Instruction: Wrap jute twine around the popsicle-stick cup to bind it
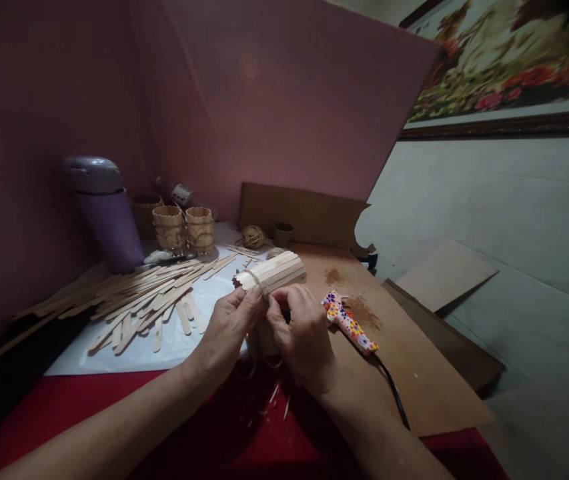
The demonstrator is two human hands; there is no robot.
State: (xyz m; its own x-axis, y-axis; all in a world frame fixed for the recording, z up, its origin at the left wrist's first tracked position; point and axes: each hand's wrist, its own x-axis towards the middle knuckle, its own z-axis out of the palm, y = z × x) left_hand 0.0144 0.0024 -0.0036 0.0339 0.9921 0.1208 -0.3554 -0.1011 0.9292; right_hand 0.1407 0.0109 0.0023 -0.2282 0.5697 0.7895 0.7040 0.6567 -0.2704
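Note:
My left hand and my right hand meet at the middle of the table. Together they hold a small cup made of wooden craft sticks, lying on its side and pointing away from me. A thin twine band wraps round it where my fingertips pinch. Both hands have their fingers closed on the cup and the twine. A glue gun with a colourful patterned body lies just right of my right hand, its black cord trailing toward me.
A heap of loose craft sticks lies on white paper at left. Behind stand two finished stick cups, a purple flask, a twine ball and a small pot. Brown cardboard covers the right side.

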